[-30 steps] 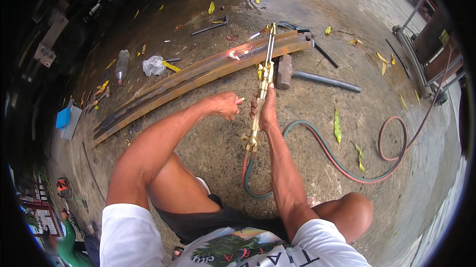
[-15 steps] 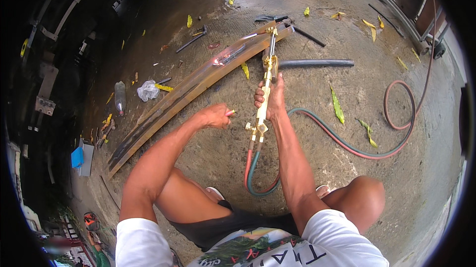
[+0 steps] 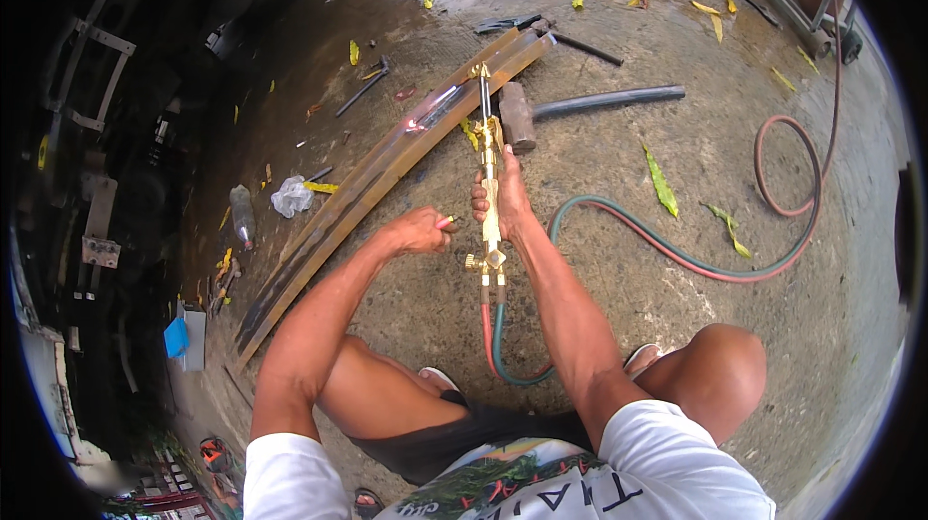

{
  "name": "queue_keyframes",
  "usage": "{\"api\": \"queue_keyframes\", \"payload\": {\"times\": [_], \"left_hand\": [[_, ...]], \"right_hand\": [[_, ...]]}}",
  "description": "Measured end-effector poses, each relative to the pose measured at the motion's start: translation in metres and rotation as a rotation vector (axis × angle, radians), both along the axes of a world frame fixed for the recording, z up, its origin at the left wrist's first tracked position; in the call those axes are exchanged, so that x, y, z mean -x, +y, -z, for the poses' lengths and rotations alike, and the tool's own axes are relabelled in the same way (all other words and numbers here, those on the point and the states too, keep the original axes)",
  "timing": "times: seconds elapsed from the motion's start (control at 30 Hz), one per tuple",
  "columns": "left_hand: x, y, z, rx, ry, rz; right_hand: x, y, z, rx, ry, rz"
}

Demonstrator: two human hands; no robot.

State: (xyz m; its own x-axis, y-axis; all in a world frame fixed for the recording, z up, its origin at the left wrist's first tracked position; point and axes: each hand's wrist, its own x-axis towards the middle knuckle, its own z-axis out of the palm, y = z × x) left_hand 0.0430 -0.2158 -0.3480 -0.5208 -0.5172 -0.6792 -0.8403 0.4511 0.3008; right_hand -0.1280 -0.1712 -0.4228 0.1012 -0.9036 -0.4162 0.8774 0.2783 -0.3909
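Note:
My right hand (image 3: 507, 199) is wrapped round the handle of a brass cutting torch (image 3: 490, 172). The torch points away from me, its angled head over the far part of a long rusty steel channel (image 3: 362, 177). A bright pinkish glow shows on the channel, left of the torch head. Closed in a fist, my left hand (image 3: 414, 231) holds a small pink lighter (image 3: 446, 222), of which only the end sticks out toward the torch. A red and a green hose (image 3: 499, 336) run from the torch's near end.
A sledgehammer (image 3: 519, 118) lies right of the torch head. The joined hoses loop over the concrete toward a wheeled cart (image 3: 817, 37). Left of the channel are a plastic bottle (image 3: 242, 216), a crumpled clear bag (image 3: 292, 196) and a small hammer (image 3: 363, 90). Yellow leaves are scattered around.
The torch has shifted left along the channel, uncovering the sledgehammer's head. My left hand keeps its hold on the lighter. The whole view has turned slightly.

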Motion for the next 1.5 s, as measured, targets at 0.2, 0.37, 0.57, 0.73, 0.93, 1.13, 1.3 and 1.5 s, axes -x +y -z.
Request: {"api": "queue_keyframes", "payload": {"times": [0.2,0.37,0.57,0.73,0.93,1.13,1.3,1.5], "left_hand": [[0.002,-0.002,0.000,-0.051,-0.039,-0.041],[0.001,-0.002,0.018,-0.280,0.323,-0.429],[0.025,0.000,0.011,-0.376,0.530,-0.557],[0.022,0.000,0.020,-0.335,0.506,-0.546],[0.018,-0.004,0.029,-0.316,0.490,-0.519],[0.023,0.007,0.027,-0.272,0.684,-0.523],[0.020,0.003,0.030,-0.258,0.652,-0.491],[0.016,-0.002,0.036,-0.228,0.598,-0.464]], "right_hand": [[0.007,-0.009,-0.001,0.023,0.098,0.070],[0.012,-0.020,-0.004,-0.058,0.246,0.053],[0.008,-0.025,0.007,-0.065,0.248,0.047],[0.002,-0.026,0.011,-0.059,0.277,0.037],[0.003,-0.026,0.011,-0.068,0.265,0.028],[0.005,-0.025,0.007,-0.062,0.286,0.034],[0.006,-0.027,0.009,-0.054,0.280,0.023],[0.004,-0.029,0.015,-0.055,0.269,0.010]]}}
